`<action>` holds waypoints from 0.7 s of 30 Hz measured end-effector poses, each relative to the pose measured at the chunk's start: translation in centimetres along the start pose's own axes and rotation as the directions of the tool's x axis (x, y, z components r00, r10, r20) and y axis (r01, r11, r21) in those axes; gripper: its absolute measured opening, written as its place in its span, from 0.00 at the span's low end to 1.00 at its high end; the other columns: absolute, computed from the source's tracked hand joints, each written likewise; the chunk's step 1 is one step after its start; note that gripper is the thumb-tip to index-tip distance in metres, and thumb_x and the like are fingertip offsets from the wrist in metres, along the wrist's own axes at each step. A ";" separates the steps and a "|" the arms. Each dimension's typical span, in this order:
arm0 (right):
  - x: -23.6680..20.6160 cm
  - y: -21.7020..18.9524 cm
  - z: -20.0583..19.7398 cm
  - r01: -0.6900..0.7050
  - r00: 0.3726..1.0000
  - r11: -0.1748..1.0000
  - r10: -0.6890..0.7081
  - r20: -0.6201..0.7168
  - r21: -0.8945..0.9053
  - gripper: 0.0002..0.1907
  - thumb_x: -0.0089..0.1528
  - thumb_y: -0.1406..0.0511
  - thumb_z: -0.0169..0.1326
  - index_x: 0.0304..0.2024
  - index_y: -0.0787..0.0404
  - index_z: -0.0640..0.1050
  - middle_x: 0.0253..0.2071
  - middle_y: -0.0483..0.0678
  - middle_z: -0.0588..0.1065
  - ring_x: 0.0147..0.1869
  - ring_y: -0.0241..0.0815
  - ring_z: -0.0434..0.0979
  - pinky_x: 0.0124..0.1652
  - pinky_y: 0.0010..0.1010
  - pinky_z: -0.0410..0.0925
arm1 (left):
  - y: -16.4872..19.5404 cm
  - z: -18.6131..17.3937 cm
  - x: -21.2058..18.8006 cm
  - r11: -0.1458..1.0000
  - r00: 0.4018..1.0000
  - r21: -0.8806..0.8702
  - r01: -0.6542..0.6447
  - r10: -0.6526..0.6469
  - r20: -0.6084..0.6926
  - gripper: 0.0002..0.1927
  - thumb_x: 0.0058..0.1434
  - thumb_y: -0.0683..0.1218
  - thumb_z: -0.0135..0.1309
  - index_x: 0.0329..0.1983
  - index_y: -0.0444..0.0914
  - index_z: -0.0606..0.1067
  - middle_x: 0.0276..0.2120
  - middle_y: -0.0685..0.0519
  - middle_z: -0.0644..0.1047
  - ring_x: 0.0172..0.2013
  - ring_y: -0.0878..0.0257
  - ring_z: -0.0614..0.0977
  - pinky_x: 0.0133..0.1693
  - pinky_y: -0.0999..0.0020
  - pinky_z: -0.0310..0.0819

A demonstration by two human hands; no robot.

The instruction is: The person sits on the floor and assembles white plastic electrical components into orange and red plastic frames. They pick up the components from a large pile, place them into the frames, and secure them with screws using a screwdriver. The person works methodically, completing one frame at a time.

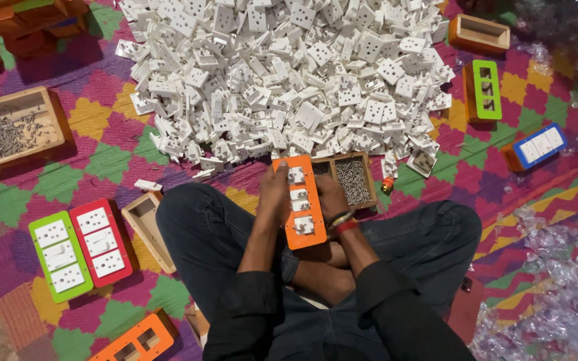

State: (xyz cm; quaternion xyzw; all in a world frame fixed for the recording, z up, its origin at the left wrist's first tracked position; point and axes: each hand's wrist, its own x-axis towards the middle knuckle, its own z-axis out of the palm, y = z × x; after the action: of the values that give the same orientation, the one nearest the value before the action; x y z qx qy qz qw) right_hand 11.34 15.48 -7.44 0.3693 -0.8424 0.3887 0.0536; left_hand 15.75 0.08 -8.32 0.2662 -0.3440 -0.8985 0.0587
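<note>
Orange switch plate (pixel 300 202), fitted with three white modules, stands upright over the lap, left hand (pixel 272 197) clasping its edge, right hand (pixel 331 198) closed behind it. A loose grip could let it tip, I judge, toward the screw box (pixel 351 179) just beyond, scattering screws. Further off, the white socket heap (pixel 289 73) could swallow a dropped module

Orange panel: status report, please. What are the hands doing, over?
Left hand grips orange panel by its edge. Right hand behind its other side. White inserts seated in panel. Screw tray and pile of white sockets just ahead.
</note>
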 end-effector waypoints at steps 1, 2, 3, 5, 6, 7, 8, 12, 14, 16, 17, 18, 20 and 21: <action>0.0 0.1 -0.2 -0.319 0.947 0.940 0.320 0.013 0.118 0.11 0.64 0.65 0.59 0.47 0.63 0.81 0.37 0.51 0.79 0.38 0.45 0.78 0.37 0.34 0.71 | 0.0 0.0 0.2 0.972 0.995 0.217 -0.092 0.099 -0.019 0.17 0.73 0.49 0.44 0.53 0.31 0.74 0.36 0.48 0.78 0.33 0.60 0.78 0.37 0.62 0.75; -0.1 0.2 -0.6 -0.601 0.795 0.768 0.603 0.067 0.221 0.10 0.64 0.64 0.59 0.45 0.63 0.82 0.32 0.49 0.78 0.31 0.43 0.76 0.30 0.34 0.68 | 0.0 -0.1 0.3 0.890 0.980 0.423 -0.171 0.196 -0.016 0.18 0.72 0.49 0.45 0.50 0.30 0.75 0.36 0.47 0.79 0.33 0.60 0.79 0.37 0.62 0.74; -0.2 0.3 -1.0 -0.810 0.563 0.506 0.813 0.151 0.296 0.11 0.65 0.63 0.58 0.44 0.64 0.82 0.27 0.48 0.78 0.23 0.41 0.74 0.23 0.34 0.65 | -0.1 0.0 0.3 0.759 0.957 0.607 -0.235 0.289 0.010 0.18 0.71 0.50 0.46 0.48 0.29 0.77 0.36 0.47 0.81 0.34 0.60 0.80 0.38 0.62 0.74; -0.2 0.8 -2.5 -0.660 0.688 0.552 0.716 0.115 0.510 0.11 0.63 0.63 0.61 0.44 0.63 0.83 0.26 0.46 0.77 0.23 0.34 0.72 0.22 0.28 0.64 | 0.0 0.4 0.1 0.785 0.960 0.564 -0.256 0.273 0.056 0.19 0.72 0.51 0.45 0.48 0.30 0.77 0.35 0.47 0.80 0.34 0.61 0.78 0.39 0.63 0.73; -0.2 0.9 -3.0 -0.569 0.742 0.556 0.665 0.086 0.606 0.11 0.63 0.63 0.62 0.44 0.63 0.83 0.26 0.44 0.76 0.23 0.31 0.70 0.21 0.25 0.64 | 0.1 0.6 -0.2 0.797 0.961 0.543 -0.264 0.264 0.079 0.19 0.72 0.52 0.44 0.49 0.31 0.76 0.34 0.48 0.80 0.34 0.61 0.78 0.39 0.63 0.73; -0.2 1.0 -3.4 -0.594 0.749 0.571 0.650 0.131 0.567 0.11 0.63 0.63 0.62 0.44 0.63 0.83 0.26 0.43 0.77 0.24 0.30 0.71 0.22 0.24 0.64 | 0.2 0.9 -0.5 0.794 0.967 0.561 -0.235 0.247 0.057 0.19 0.71 0.52 0.44 0.49 0.31 0.76 0.34 0.48 0.80 0.34 0.61 0.78 0.39 0.64 0.73; -0.1 1.1 -3.8 -0.617 0.753 0.585 0.635 0.176 0.526 0.11 0.63 0.62 0.62 0.45 0.62 0.83 0.27 0.42 0.77 0.25 0.30 0.71 0.23 0.24 0.65 | 0.4 1.2 -0.9 0.789 0.973 0.578 -0.208 0.229 0.037 0.19 0.71 0.52 0.44 0.49 0.31 0.76 0.34 0.48 0.80 0.35 0.61 0.79 0.39 0.64 0.73; 0.3 1.3 -3.4 -0.583 0.809 0.624 0.507 0.299 0.520 0.11 0.65 0.62 0.61 0.44 0.63 0.83 0.30 0.41 0.78 0.28 0.28 0.71 0.28 0.23 0.66 | 1.4 2.3 -2.2 0.721 0.972 0.669 -0.180 0.236 0.007 0.19 0.71 0.52 0.44 0.48 0.31 0.75 0.33 0.47 0.80 0.34 0.61 0.79 0.38 0.63 0.73; 0.3 1.4 -2.9 -0.547 0.833 0.617 0.470 0.293 0.565 0.11 0.65 0.62 0.60 0.44 0.63 0.83 0.31 0.40 0.78 0.31 0.28 0.73 0.31 0.22 0.68 | 1.9 2.6 -2.5 0.705 0.977 0.694 -0.143 0.211 -0.013 0.21 0.72 0.53 0.44 0.48 0.30 0.76 0.31 0.45 0.79 0.32 0.59 0.78 0.36 0.60 0.73; 0.0 1.6 -2.6 -0.540 0.837 0.599 0.452 0.306 0.592 0.11 0.66 0.62 0.60 0.45 0.63 0.83 0.32 0.40 0.78 0.33 0.28 0.74 0.33 0.22 0.69 | 2.1 2.8 -2.8 0.671 0.977 0.731 -0.124 0.211 -0.028 0.22 0.72 0.54 0.44 0.50 0.29 0.75 0.29 0.45 0.78 0.30 0.59 0.78 0.35 0.59 0.73; 0.0 1.8 -2.5 -0.541 0.837 0.593 0.450 0.312 0.596 0.11 0.66 0.62 0.60 0.44 0.64 0.83 0.32 0.40 0.78 0.33 0.28 0.74 0.34 0.22 0.69 | 2.2 2.9 -2.8 0.644 0.973 0.753 -0.136 0.229 -0.020 0.23 0.71 0.54 0.44 0.52 0.29 0.73 0.28 0.46 0.78 0.29 0.60 0.79 0.35 0.60 0.73; 0.0 1.9 -2.5 -0.542 0.836 0.587 0.449 0.315 0.601 0.11 0.66 0.62 0.60 0.44 0.64 0.83 0.32 0.40 0.79 0.34 0.28 0.74 0.35 0.22 0.69 | 2.3 3.1 -2.8 0.615 0.969 0.774 -0.150 0.246 -0.008 0.24 0.71 0.55 0.44 0.55 0.28 0.72 0.27 0.47 0.78 0.28 0.60 0.79 0.35 0.60 0.74; 0.1 2.0 -2.6 -0.605 0.793 0.601 0.515 0.325 0.522 0.11 0.64 0.63 0.62 0.44 0.63 0.83 0.31 0.41 0.79 0.32 0.30 0.74 0.33 0.23 0.69 | 2.3 3.3 -2.8 0.641 0.992 0.767 -0.029 0.115 -0.058 0.28 0.72 0.55 0.42 0.63 0.29 0.64 0.25 0.46 0.76 0.26 0.59 0.78 0.33 0.59 0.75; 0.2 2.0 -2.7 -0.635 0.770 0.605 0.547 0.328 0.481 0.10 0.63 0.64 0.62 0.43 0.63 0.84 0.30 0.42 0.79 0.32 0.30 0.74 0.32 0.24 0.68 | 2.3 3.4 -2.8 0.648 0.995 0.761 0.032 0.050 -0.084 0.30 0.72 0.56 0.41 0.67 0.29 0.61 0.24 0.46 0.76 0.24 0.58 0.77 0.31 0.59 0.76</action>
State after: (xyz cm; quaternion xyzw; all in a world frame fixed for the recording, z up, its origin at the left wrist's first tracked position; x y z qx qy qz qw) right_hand 9.37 18.08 -6.74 0.0954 -0.7628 0.5877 -0.2525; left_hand 16.15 1.11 -3.46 0.3081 -0.6873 -0.6567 -0.0375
